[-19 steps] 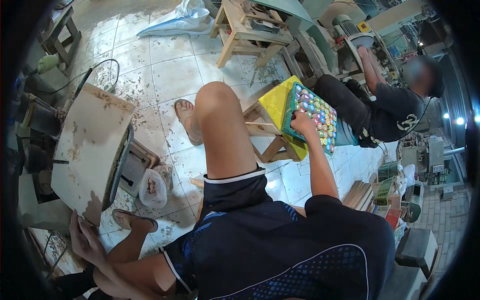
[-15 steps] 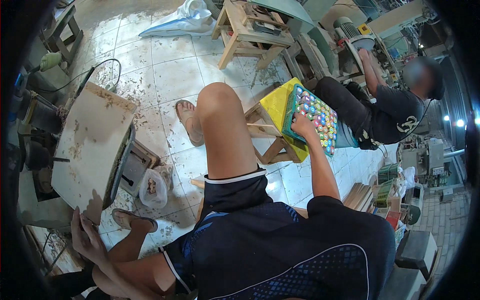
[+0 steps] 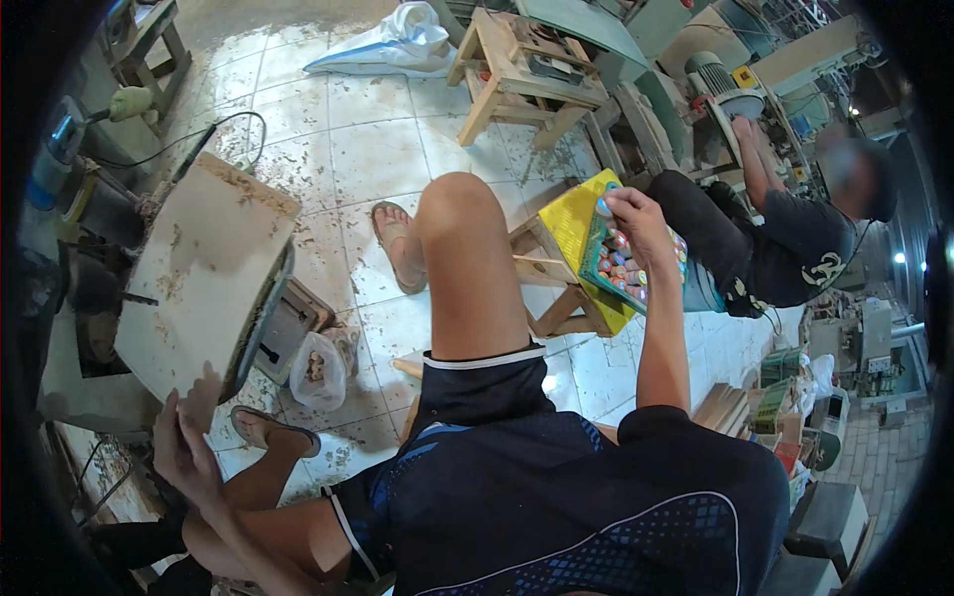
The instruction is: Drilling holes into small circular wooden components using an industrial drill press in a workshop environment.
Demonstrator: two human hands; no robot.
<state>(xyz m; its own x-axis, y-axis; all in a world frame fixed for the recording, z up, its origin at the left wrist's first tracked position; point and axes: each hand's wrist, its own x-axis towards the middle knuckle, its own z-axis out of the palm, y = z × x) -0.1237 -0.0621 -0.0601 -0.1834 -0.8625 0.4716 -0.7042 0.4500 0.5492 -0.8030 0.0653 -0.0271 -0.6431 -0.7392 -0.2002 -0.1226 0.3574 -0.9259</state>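
Note:
My right hand (image 3: 644,226) is raised over the teal plastic basket (image 3: 588,262), its fingertips pinched on a small cylinder (image 3: 603,207) with a blue and white end. Inside the basket stand several similar small cylinders (image 3: 620,268) with coloured round ends; my hand and forearm hide part of them. A yellow-topped wooden stool (image 3: 564,226) carries the basket. On the left, my left hand (image 3: 185,452) holds nothing, fingers stretched out, close to the near corner of a dusty pale machine table (image 3: 204,268). A thin horizontal bit (image 3: 140,299) points over that table from a dark chuck.
Between my feet and the machine sits a clear plastic bag (image 3: 319,373) of small pieces. Ahead are a wooden stool (image 3: 532,84) and a white sack (image 3: 397,45). At the right, a co-worker (image 3: 795,223) sits at a disc machine (image 3: 733,97). Shavings litter the tiled floor (image 3: 373,154).
My right hand has lifted from among the cylinders in the basket, now holding one. My left hand stays near the table corner. The whole view has shifted slightly.

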